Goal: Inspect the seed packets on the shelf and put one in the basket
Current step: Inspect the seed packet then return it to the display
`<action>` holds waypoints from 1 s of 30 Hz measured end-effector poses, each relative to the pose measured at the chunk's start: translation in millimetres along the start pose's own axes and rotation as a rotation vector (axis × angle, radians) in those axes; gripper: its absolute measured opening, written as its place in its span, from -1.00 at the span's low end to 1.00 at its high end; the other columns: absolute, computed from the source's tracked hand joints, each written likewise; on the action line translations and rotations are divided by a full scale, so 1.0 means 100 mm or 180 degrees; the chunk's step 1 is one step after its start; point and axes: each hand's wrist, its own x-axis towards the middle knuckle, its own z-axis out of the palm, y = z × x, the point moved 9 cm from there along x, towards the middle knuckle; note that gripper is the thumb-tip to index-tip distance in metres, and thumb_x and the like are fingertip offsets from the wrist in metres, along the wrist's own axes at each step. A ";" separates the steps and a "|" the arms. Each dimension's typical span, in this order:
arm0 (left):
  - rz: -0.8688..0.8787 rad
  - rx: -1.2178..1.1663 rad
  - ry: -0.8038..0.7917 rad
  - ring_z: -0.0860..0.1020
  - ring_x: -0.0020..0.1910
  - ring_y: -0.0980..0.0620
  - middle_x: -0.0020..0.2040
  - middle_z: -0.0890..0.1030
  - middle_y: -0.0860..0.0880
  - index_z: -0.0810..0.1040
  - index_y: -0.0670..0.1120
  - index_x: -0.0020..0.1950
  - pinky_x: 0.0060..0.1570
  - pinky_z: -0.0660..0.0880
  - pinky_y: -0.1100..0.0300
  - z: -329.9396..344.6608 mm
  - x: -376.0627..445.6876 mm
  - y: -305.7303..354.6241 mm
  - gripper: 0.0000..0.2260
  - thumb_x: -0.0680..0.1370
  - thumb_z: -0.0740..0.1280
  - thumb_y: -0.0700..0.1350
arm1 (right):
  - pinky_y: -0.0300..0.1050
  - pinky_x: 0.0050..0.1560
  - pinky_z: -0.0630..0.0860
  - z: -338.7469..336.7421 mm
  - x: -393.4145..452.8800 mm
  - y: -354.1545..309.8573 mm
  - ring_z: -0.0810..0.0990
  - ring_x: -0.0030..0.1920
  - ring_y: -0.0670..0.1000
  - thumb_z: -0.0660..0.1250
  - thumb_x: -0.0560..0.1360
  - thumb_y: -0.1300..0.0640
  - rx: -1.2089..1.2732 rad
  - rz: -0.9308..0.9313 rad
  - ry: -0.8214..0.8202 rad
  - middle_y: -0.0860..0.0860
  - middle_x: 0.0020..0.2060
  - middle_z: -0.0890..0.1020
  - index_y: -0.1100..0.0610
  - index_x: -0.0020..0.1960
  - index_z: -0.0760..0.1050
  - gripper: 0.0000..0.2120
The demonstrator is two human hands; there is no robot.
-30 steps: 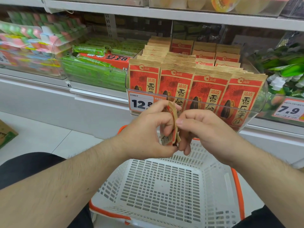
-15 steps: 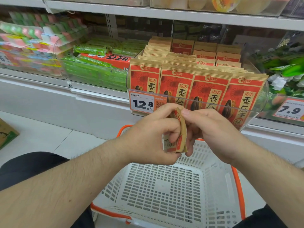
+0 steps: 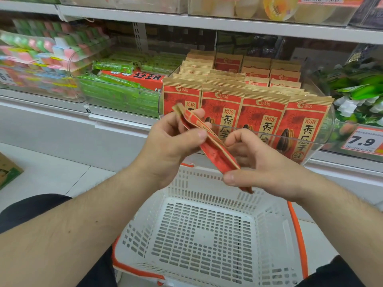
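A red and tan seed packet (image 3: 209,143) is held edge-on and tilted, its top up to the left, in front of the shelf bin. My left hand (image 3: 172,143) pinches its upper end between thumb and fingers. My right hand (image 3: 263,168) pinches its lower end. Both hands hover above the white slotted basket (image 3: 199,241) with an orange rim, which has nothing in it. Behind the hands, rows of the same seed packets (image 3: 263,114) stand upright in a clear plastic bin (image 3: 323,139) on the shelf.
Green snack packs (image 3: 116,90) fill a clear bin to the left, with pink and green sweets (image 3: 31,54) further left. A 7.9 price tag (image 3: 362,141) and green-white packs (image 3: 358,90) sit at the right. A cardboard box (image 3: 8,170) lies on the floor at left.
The packet has turned from nearly upright and folded between my hands to tilted and stretched out. My left hand rose to its top end and my right hand dropped to its lower end.
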 end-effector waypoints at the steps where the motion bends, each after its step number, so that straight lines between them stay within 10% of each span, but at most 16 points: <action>1: -0.0082 -0.0223 0.0086 0.65 -0.06 -0.04 -0.08 0.67 -0.12 0.53 -0.25 0.09 -0.13 0.61 0.09 -0.03 0.01 0.00 -0.49 0.19 0.49 -0.11 | -0.02 -0.10 0.56 0.01 0.00 0.00 0.65 -0.10 0.06 0.55 0.16 -0.11 0.0111 0.0023 0.0008 0.07 -0.01 0.68 0.04 0.13 0.35 -0.35; 8: -0.0760 -0.0345 -0.0085 0.66 0.01 -0.10 0.06 0.66 -0.21 0.44 -0.34 0.32 -0.09 0.61 0.04 0.10 -0.24 -0.29 -0.09 0.14 0.68 0.09 | 0.04 -0.01 0.60 -0.01 -0.01 -0.09 0.67 -0.08 0.04 0.56 0.13 -0.19 0.0185 -0.0233 0.0368 -0.03 -0.08 0.70 -0.10 0.13 0.42 -0.36; 12: -0.0838 -0.0667 -0.0009 0.67 0.00 -0.07 0.05 0.69 -0.16 0.66 -0.16 0.13 -0.07 0.62 0.04 -0.02 -0.26 -0.24 -0.31 0.09 0.68 0.11 | 0.02 0.12 0.62 0.08 -0.05 -0.17 0.67 0.09 0.03 0.62 0.05 -0.36 0.0337 -0.0403 0.0087 -0.04 0.13 0.65 -0.14 0.27 0.45 -0.14; 18: -0.0893 -0.0805 -0.0116 0.38 0.39 -0.38 0.33 0.49 -0.34 0.57 -0.19 0.29 0.43 0.22 -0.35 -0.06 -0.30 -0.17 -0.21 0.13 0.65 0.08 | -0.18 -0.14 0.63 0.11 -0.07 -0.26 0.70 -0.18 0.03 0.68 0.12 -0.12 0.0704 -0.0646 0.0261 0.05 0.00 0.72 -0.04 0.18 0.55 -0.32; 21: -0.0913 -0.1028 -0.0229 0.43 0.37 -0.35 0.36 0.49 -0.33 0.54 -0.19 0.33 0.40 0.31 -0.30 -0.04 -0.30 -0.16 -0.20 0.15 0.63 0.06 | -0.20 -0.20 0.61 0.12 -0.08 -0.25 0.68 -0.24 -0.01 0.62 0.22 0.18 0.0728 -0.0628 0.0230 0.01 0.02 0.73 -0.02 0.20 0.55 -0.42; 30: -0.1108 -0.1501 -0.0478 0.59 0.20 -0.26 0.26 0.58 -0.29 0.56 -0.21 0.30 0.15 0.56 -0.12 0.00 -0.35 -0.20 -0.30 0.21 0.57 0.00 | -0.16 -0.10 0.63 0.12 -0.10 -0.21 0.70 -0.26 0.00 0.46 0.25 0.24 0.0656 -0.0493 0.0163 0.23 -0.13 0.73 -0.04 0.17 0.59 -0.50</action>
